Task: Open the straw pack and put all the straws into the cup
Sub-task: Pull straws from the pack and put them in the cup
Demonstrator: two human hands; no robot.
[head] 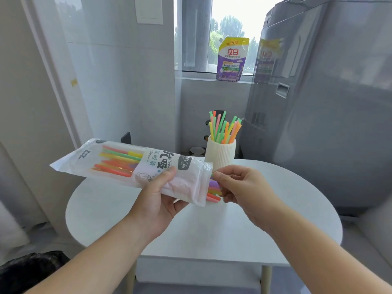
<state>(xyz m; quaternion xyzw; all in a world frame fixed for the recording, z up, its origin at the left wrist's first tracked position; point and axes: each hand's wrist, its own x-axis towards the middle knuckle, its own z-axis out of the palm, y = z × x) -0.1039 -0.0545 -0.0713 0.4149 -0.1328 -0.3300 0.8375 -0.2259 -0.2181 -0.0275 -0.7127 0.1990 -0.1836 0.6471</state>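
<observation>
Left hand [157, 198] grasps the clear plastic straw pack [118, 164]; right hand [246, 187] pinches protruding coloured straws [213, 190]. Next, likely: into the ribbed cream cup [220, 154].

Bright daylight from rear window [231, 32], soft shadows, wide-angle edge distortion.

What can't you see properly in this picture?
All in the head view:
How many straws are in the straw pack: its printed label and the left hand cover their middles.
The cup: its lower left corner is behind the pack, and the lower ends of its straws are hidden inside.
The sticker on the grey appliance: blurred, unreadable.
</observation>
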